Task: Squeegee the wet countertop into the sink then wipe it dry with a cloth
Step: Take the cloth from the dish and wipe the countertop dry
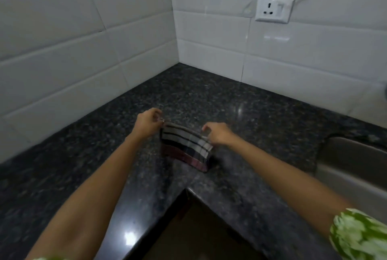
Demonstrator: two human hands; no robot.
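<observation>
A striped cloth (185, 147) in white, dark and maroon bands hangs stretched between both hands just above the dark speckled granite countertop (209, 96). My left hand (147, 122) pinches its upper left corner. My right hand (217, 134) pinches its upper right edge. The cloth's lower edge droops toward the counter's inner corner. The steel sink (351, 165) is set into the counter at the right, partly cut off by the frame. No squeegee is in view.
White tiled walls meet in a corner (177, 50) behind the counter. A white wall socket (274, 8) sits high on the right wall. The L-shaped counter's front edge (188, 190) turns inward just below the cloth.
</observation>
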